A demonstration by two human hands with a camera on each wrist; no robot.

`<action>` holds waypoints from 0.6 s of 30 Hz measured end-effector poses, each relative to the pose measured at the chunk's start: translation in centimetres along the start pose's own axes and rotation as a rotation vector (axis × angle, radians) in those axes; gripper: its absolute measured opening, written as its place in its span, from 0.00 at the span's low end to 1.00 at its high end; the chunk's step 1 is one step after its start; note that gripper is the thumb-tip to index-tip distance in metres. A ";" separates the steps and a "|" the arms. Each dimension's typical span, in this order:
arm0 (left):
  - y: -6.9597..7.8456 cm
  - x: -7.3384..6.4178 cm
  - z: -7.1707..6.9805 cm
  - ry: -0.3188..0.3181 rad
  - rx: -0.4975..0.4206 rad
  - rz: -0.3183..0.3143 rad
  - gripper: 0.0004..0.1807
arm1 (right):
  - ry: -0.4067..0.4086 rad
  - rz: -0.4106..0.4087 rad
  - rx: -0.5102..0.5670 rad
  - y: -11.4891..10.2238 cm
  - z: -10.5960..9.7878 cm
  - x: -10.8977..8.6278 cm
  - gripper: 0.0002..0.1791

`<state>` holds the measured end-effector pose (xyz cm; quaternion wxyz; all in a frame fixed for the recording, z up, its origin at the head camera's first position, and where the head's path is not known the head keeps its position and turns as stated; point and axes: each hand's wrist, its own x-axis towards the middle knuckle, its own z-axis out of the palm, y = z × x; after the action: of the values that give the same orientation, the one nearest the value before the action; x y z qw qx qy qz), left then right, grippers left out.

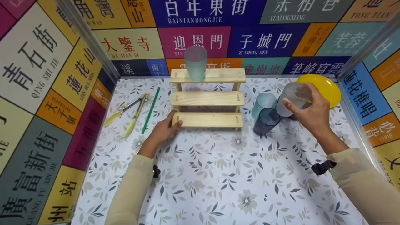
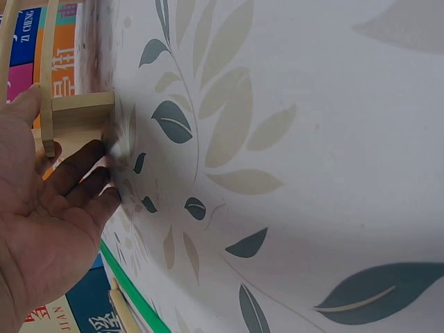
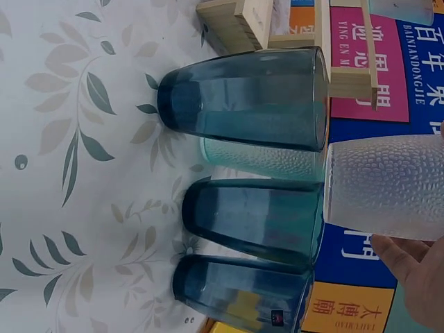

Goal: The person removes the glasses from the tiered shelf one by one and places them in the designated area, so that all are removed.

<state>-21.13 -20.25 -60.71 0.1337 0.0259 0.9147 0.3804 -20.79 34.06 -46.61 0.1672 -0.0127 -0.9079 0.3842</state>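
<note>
Left hand [image 1: 164,128] gripping shelf [image 1: 207,98] edge, cup [image 1: 290,101] raised

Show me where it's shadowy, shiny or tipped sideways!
Head view: upright, with faint shadow on the tablecloth below the right hand; left wrist view: sideways, with dim shading beside the left hand; right wrist view: also sideways, with pale patches, maybe glare, on the blue cups.

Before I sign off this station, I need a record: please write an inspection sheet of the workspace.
Surface: white tablecloth, leaf-and-flower print.
Job's things: frosted cup; pale green cup on top shelf of wooden rack; teal cup and dark blue cups right of rack.
Clutter: tongs and green straw left of rack; yellow plate at right rear.
Hands: left hand grips bottom shelf's left end; right hand grips frosted cup.
Cables: nothing seen.
Surroundings: sign-printed walls.
</note>
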 end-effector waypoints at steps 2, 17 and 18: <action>0.0 0.0 0.0 -0.003 0.001 -0.005 0.47 | 0.002 0.002 -0.002 0.3 -0.1 -0.2 0.49; 0.2 -0.2 -0.1 -0.005 -0.002 -0.010 0.46 | 0.018 0.010 -0.011 1.0 -0.7 -1.2 0.46; 0.2 -0.1 -0.1 -0.004 -0.003 -0.008 0.46 | 0.020 0.008 -0.013 1.0 -0.7 -1.3 0.46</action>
<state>-21.02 -20.15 -60.47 0.1372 0.0228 0.9140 0.3810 -19.48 35.06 -47.26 0.1746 -0.0212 -0.9087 0.3786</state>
